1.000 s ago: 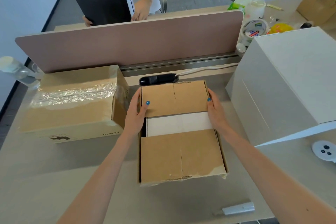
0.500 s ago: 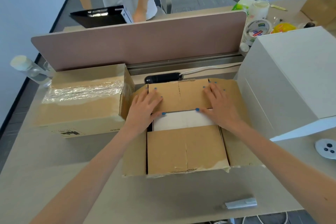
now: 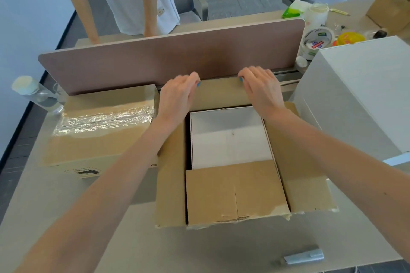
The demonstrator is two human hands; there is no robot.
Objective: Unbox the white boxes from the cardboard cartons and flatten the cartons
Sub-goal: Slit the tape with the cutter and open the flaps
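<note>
Two hands, the left hand (image 3: pixel 177 95) and right hand (image 3: pixel 263 90), hook close-set, curled fingers over the edge of the far flap (image 3: pixel 219 93) of the open carton (image 3: pixel 170 173). The white box (image 3: pixel 228 139) sits snug inside it, its near part under the near flap (image 3: pixel 235 193). Stiff, smooth and probably light, it is best gripped at opposite side walls.

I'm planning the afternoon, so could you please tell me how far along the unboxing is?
Done: the middle carton is open, side flaps spread. In hand: the left hand and right hand hold its far flap raised, baring the white box inside; the near flap covers part of it. Left: lift that box out, open the taped carton, flatten both.
</note>
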